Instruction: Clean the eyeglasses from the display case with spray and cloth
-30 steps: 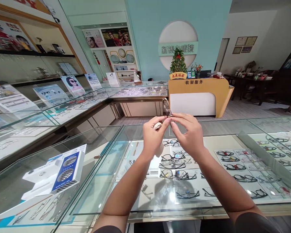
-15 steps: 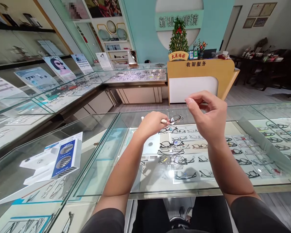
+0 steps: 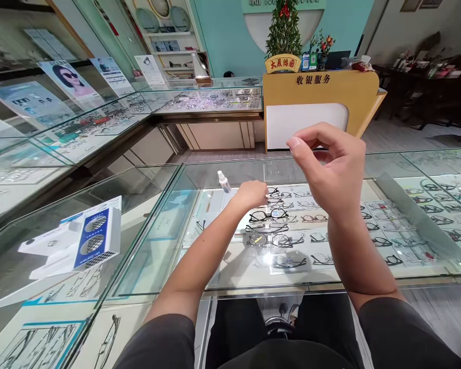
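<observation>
Over the glass display counter (image 3: 249, 287), my left hand (image 3: 251, 196) reaches forward with its fingers closed. A small white bit shows at its fingertips; the rest of what it holds is hidden behind the hand. My right hand (image 3: 332, 171) is raised higher, fingers curled and the thumb close to the index finger. Whether anything thin sits in that pinch I cannot make out. A small white spray bottle (image 3: 223, 181) stands just beyond my left hand. Below the glass lie rows of eyeglasses (image 3: 268, 215).
On the left counter stands a blue and white display box (image 3: 96, 238). More glass cases (image 3: 211, 100) run along the left and back. A yellow cashier desk (image 3: 318, 92) with a plant (image 3: 283, 31) stands opposite.
The view has tilted downward. Eyeglasses that stuck out from my left fingers no longer show there, and the spray bottle has come into fuller view. My right hand keeps its pose.
</observation>
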`<state>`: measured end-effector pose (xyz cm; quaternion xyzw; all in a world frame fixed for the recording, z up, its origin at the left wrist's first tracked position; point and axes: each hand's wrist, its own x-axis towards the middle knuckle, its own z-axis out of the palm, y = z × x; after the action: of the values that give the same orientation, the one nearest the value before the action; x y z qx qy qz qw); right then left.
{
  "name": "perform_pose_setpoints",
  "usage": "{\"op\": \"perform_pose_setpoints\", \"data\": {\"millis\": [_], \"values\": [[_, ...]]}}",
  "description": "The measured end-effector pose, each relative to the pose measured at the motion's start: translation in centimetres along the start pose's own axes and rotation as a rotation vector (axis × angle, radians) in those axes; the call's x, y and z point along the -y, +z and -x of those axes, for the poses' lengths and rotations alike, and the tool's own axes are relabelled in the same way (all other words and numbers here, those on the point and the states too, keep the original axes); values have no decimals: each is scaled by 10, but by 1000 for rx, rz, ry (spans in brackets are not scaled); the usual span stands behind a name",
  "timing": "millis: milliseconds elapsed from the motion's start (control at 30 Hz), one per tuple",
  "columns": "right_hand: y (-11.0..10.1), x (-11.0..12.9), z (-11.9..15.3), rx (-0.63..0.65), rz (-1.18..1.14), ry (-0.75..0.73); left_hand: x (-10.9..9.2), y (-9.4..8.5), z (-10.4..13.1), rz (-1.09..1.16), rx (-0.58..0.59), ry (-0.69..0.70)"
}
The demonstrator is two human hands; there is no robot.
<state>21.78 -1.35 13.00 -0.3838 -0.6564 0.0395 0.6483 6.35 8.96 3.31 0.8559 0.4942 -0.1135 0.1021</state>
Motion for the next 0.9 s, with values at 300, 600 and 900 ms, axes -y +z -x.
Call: {"op": "perform_pose_setpoints", "data": {"millis": [300, 600, 900], "values": [[0, 1, 0, 14, -59, 37, 5, 11, -10, -17, 17, -22], [1, 3, 1, 4, -48, 20, 15, 16, -21, -8, -132, -81], [0, 5, 2, 10, -46, 46, 20, 29, -34, 5, -136, -119]]}}
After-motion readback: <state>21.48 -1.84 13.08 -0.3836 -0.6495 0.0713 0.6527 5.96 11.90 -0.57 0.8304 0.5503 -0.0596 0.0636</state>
